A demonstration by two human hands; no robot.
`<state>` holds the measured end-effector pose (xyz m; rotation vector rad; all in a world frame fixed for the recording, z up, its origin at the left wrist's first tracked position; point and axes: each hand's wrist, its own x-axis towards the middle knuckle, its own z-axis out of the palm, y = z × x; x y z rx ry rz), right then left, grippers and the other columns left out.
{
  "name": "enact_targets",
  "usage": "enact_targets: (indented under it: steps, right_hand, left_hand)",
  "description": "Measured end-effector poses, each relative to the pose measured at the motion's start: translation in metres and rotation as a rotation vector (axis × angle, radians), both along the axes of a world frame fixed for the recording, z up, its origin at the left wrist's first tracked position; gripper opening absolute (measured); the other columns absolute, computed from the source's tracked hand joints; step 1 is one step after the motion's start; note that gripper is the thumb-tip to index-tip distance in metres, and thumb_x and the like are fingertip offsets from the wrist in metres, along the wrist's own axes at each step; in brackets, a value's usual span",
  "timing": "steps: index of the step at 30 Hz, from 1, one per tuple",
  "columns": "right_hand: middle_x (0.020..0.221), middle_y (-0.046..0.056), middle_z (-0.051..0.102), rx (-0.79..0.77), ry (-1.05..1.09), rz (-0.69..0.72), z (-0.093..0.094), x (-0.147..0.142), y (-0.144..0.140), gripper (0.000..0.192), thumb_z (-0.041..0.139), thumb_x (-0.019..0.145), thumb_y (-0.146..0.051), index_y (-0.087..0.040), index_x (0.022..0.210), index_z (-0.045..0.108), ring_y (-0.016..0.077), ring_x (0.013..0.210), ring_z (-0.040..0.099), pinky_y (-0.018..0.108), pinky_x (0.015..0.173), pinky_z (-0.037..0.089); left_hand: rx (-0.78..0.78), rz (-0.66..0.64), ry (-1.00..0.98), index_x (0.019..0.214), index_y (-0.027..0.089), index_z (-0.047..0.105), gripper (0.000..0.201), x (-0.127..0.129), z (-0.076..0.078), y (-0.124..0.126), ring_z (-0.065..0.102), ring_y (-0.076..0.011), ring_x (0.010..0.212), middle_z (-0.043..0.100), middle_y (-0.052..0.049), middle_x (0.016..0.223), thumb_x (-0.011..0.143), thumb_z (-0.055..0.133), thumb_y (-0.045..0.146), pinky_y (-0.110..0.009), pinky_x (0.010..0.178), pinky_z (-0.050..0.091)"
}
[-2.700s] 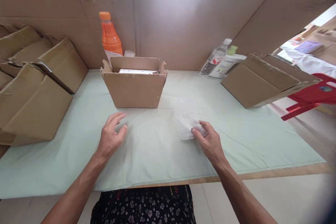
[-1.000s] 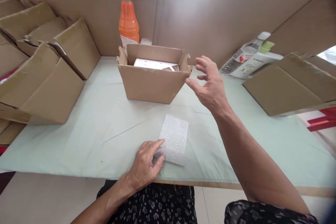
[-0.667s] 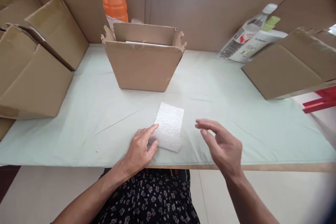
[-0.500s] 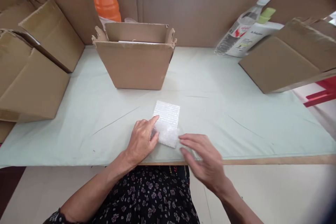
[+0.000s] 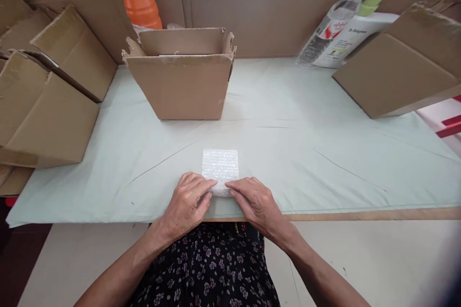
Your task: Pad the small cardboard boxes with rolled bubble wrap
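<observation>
two hands, one bubble-wrap piece, one orange bottle, one clear bottle.

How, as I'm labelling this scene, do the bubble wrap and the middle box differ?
The bubble wrap is whitish and shiny; the middle box is brown cardboard. The bubble wrap lies low; the middle box stands taller, open-topped. The left hand and right hand touch the bubble wrap, not the middle box. Both things rest on the pale cloth.
</observation>
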<state>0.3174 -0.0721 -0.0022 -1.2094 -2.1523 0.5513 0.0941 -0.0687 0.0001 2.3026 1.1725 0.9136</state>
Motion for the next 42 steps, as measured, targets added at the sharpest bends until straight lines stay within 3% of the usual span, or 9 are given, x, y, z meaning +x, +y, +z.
enact_targets:
  steps: [4,7,12,19,26,31,34,37,42]
  right_hand:
    - [0.114,0.011,0.074,0.177,-0.029,-0.132,0.005,0.002,-0.006,0.023,0.054,0.097,-0.016,-0.021,0.115,0.069,0.0247,0.104,0.068,0.041,0.085,0.054]
    - [0.118,0.012,0.072,0.267,-0.14,-0.11,0.003,0.002,-0.008,0.021,0.059,0.094,-0.014,-0.02,0.112,0.067,0.0267,0.107,0.065,0.043,0.087,0.05]
    - [0.113,0.009,0.075,0.188,-0.244,-0.045,-0.001,-0.003,-0.002,0.022,0.055,0.098,-0.014,-0.021,0.113,0.069,0.026,0.103,0.066,0.043,0.086,0.047]
    - [0.1,0.005,0.078,-0.052,-0.067,0.004,0.005,0.002,-0.005,0.025,0.052,0.1,-0.02,-0.024,0.117,0.07,0.021,0.09,0.07,0.039,0.081,0.052]
    - [0.134,0.019,0.065,0.063,-0.322,-0.11,-0.003,-0.001,0.012,0.03,0.057,0.096,-0.029,-0.014,0.12,0.067,0.0365,0.118,0.061,0.053,0.091,0.051]
    - [0.135,0.015,0.065,0.009,-0.245,-0.07,-0.003,-0.004,0.013,0.012,0.059,0.094,-0.026,-0.02,0.102,0.066,0.0329,0.123,0.059,0.051,0.096,0.049]
    - [0.119,0.011,0.071,-0.015,-0.143,-0.063,-0.004,-0.005,0.012,0.002,0.058,0.094,-0.022,-0.022,0.095,0.06,0.0276,0.109,0.065,0.044,0.088,0.05]
    - [0.104,0.007,0.073,-0.069,-0.087,-0.058,-0.007,-0.004,0.01,0.013,0.057,0.094,-0.019,-0.022,0.106,0.059,0.0228,0.091,0.068,0.039,0.08,0.05]
    - [0.106,0.008,0.073,-0.15,-0.074,-0.046,-0.011,-0.002,0.009,0.044,0.06,0.093,-0.023,-0.021,0.137,0.052,0.0232,0.094,0.067,0.041,0.086,0.05]
  left_hand:
    - [-0.005,0.098,0.028,0.117,0.018,0.065,0.025,0.005,-0.005,0.007,0.064,-0.0206,0.082,0.073,-0.005,0.089,0.095,0.054,0.014,-0.039,0.078,0.051]
    - [0.023,0.163,0.066,0.118,0.017,0.065,0.026,0.009,-0.01,0.014,0.064,-0.0234,0.091,0.072,-0.008,0.098,0.095,0.054,0.014,-0.041,0.081,0.052]
    - [0.042,0.133,0.015,0.125,0.018,0.062,0.033,0.006,-0.008,0.006,0.06,-0.0269,0.112,0.065,-0.013,0.119,0.093,0.06,0.018,-0.045,0.096,0.051]
    - [-0.081,0.064,-0.069,0.129,0.019,0.059,0.035,-0.003,0.001,-0.004,0.063,-0.0219,0.095,0.072,-0.006,0.099,0.095,0.056,0.014,-0.041,0.089,0.05]
    - [0.005,0.195,0.076,0.121,0.014,0.063,0.028,0.006,-0.014,0.015,0.06,-0.0269,0.104,0.069,-0.012,0.111,0.095,0.055,0.017,-0.043,0.091,0.048]
    - [0.002,0.155,0.064,0.124,0.014,0.062,0.029,0.003,-0.016,0.011,0.058,-0.027,0.111,0.068,-0.012,0.115,0.095,0.056,0.016,-0.043,0.097,0.046]
    - [-0.042,0.133,0.034,0.125,0.017,0.06,0.031,0.001,-0.014,0.011,0.059,-0.0253,0.107,0.069,-0.009,0.111,0.095,0.055,0.015,-0.042,0.095,0.047]
    - [-0.073,0.089,0.035,0.125,0.017,0.059,0.033,0.001,-0.01,0.015,0.06,-0.0243,0.102,0.07,-0.008,0.109,0.093,0.056,0.012,-0.041,0.092,0.049]
    - [-0.094,-0.012,0.119,0.121,0.018,0.062,0.031,0.003,-0.004,0.024,0.061,-0.0239,0.096,0.069,-0.007,0.101,0.092,0.055,0.01,-0.041,0.087,0.052]
